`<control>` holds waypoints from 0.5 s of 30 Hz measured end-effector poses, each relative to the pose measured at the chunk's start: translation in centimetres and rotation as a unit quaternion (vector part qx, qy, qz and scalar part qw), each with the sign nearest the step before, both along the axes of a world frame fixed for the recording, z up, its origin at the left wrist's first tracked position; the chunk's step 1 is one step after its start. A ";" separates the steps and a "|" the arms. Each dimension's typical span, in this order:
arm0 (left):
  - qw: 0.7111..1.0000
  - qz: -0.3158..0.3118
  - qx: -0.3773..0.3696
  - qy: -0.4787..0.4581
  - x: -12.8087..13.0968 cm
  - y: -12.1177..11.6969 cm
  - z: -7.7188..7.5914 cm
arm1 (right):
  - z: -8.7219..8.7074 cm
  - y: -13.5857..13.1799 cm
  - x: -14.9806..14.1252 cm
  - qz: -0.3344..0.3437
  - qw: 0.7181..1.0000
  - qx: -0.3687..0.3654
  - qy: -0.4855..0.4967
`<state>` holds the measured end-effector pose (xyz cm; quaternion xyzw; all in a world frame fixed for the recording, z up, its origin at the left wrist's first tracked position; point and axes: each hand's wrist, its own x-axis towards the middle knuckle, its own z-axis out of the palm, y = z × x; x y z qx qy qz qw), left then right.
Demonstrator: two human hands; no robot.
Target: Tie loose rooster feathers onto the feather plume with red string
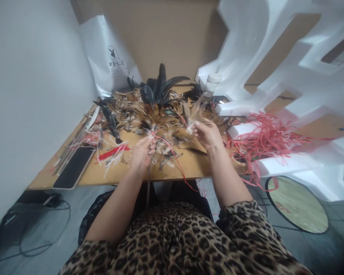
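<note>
My left hand (pixel 144 150) is closed around the base of a feather bundle (pixel 156 118), with brown plumes low down and long black ones standing above. Red string (pixel 172 150) is wound at the bundle's base and trails down over the table edge. A thin stem (pixel 148 183) hangs below my left fist. Farther right, my right hand (pixel 208 133) pinches a small tuft of brown feathers (pixel 193 112) by its pale, fluffy ends. The tuft is blurred and apart from the bundle. Loose brown feathers (pixel 126 110) lie heaped behind both hands.
On the wooden table (pixel 114 173), a phone (pixel 74 168) lies left beside red and white strips (pixel 113 152). A white bag (pixel 109 53) and a clear bottle (pixel 212 84) stand behind. Tangled red strings (pixel 269 137) spread over white foam pieces (pixel 298 164); a round stool (pixel 298 204) stands below.
</note>
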<state>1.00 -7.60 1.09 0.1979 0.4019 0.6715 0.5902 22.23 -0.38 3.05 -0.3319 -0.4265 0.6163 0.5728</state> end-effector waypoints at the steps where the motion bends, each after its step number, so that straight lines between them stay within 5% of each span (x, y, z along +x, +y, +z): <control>1: 1.000 -0.003 -0.001 0.000 0.1 0.0 0.0 | 0.3 -0.8 -1.4 0.012 1.000 0.010 0.004; 8: 1.000 -0.017 -0.004 -0.003 0.2 -0.5 0.3 | -0.6 -2.8 -8.7 0.041 0.990 0.132 -0.029; 15: 1.000 -0.024 0.005 -0.007 -0.4 -0.9 0.2 | -1.8 -2.0 -9.9 0.038 0.976 0.185 -0.108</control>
